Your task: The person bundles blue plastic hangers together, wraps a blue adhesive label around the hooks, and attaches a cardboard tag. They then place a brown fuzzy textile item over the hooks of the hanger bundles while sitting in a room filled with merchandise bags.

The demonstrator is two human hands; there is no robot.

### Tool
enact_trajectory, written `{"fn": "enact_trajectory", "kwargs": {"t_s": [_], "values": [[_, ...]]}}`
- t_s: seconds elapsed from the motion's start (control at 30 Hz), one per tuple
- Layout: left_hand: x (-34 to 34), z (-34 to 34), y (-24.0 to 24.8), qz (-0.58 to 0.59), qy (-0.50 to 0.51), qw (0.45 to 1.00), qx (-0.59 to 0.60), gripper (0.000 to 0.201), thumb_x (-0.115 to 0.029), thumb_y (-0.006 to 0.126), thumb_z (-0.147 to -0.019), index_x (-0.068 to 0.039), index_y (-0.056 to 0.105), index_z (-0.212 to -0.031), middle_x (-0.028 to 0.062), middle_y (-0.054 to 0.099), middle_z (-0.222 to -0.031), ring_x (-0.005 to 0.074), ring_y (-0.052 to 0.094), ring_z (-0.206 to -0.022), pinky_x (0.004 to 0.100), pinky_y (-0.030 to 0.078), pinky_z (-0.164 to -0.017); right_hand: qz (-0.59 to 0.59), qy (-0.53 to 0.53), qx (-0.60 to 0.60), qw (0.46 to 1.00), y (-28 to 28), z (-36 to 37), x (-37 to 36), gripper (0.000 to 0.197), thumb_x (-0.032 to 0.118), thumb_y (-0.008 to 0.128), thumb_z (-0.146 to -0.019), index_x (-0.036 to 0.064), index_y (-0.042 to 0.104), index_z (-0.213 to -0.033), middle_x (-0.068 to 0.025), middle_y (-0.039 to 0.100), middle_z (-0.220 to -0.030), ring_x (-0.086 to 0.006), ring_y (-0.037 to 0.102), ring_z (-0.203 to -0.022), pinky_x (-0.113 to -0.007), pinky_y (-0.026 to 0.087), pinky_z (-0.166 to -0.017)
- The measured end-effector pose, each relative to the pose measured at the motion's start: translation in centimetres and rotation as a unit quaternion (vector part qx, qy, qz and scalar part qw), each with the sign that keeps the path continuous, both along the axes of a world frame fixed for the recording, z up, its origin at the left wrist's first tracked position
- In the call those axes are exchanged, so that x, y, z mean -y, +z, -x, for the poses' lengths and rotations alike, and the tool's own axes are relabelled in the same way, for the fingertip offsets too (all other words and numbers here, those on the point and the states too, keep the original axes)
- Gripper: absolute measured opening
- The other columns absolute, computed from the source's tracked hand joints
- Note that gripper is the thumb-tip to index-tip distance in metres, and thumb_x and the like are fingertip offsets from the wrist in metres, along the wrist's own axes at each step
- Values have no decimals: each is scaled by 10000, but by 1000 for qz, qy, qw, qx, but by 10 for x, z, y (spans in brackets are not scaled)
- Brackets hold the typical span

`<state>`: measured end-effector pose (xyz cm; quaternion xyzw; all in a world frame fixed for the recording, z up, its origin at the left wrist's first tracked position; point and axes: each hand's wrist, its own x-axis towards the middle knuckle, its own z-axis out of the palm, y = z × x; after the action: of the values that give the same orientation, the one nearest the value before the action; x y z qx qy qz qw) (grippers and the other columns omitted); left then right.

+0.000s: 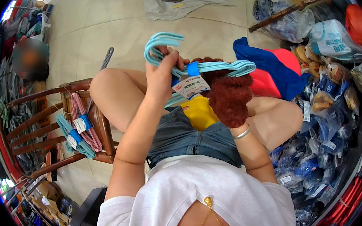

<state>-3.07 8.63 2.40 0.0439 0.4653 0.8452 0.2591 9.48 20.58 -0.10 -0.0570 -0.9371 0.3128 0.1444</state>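
A bundle of light-blue coated clothes hangers (220,67), with a blue band and a white label (191,87), lies across above my lap. My left hand (165,63) is closed round it near the curved hook end. My right hand is covered by a fuzzy dark-brown mitt (230,101), which sits against the bundle's right half; its fingers are hidden. Below the label, a yellow piece (201,115) lies on my lap over the denim shorts. More light-blue strands show under the label.
At left, a wooden chair (57,90) carries a pink banded bundle (85,121) and a light-blue banded bundle (75,137). Blue and red cloths (263,68) lie beyond my right knee. Bagged goods (318,139) pile up on the right. A grey sheet (191,3) lies on the floor ahead.
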Motion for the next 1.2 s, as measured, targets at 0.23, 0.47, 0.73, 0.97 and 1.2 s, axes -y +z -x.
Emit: {"fn": "enact_trajectory", "kwargs": {"t_s": [0.23,0.47,0.73,0.97,1.2], "values": [[1,-59,6,125,-12,880,-458,273,-9,698,-651,-28,452,-768,84,511,-708,236,534,-768,373,435,-822,387,-104,-22,916,-30,-6,-1,604,292,574,-784,96,357,-1312,-69,475,-1226,-210,432,-1145,-345,323,-978],[-2,-88,9,73,-45,822,-564,253,35,689,-620,-76,462,-629,65,445,-655,242,500,-641,413,481,-763,451,-122,-101,879,-11,-15,-20,496,313,533,-814,102,388,-1239,-60,479,-1154,-202,440,-1092,-343,331,-954],[-2,-102,6,94,-52,798,-593,250,8,660,-611,-66,421,-618,69,400,-663,262,465,-641,380,428,-644,534,-73,-117,834,1,-13,-31,387,337,487,-850,108,423,-1155,-51,485,-1071,-194,450,-1031,-340,340,-927],[-10,-74,-4,82,-50,805,-585,280,111,645,-581,-42,414,-625,89,405,-627,274,429,-572,368,351,-525,811,104,-23,575,-10,4,-3,316,357,447,-880,114,454,-1082,-42,490,-999,-186,459,-978,-338,347,-902],[2,-71,-5,152,-41,844,-513,206,94,638,-647,5,474,-735,111,418,-654,265,433,-571,313,359,-514,961,37,-89,258,-53,21,-23,296,368,465,-877,101,527,-989,-51,537,-885,-206,508,-886,-375,404,-829]]}}
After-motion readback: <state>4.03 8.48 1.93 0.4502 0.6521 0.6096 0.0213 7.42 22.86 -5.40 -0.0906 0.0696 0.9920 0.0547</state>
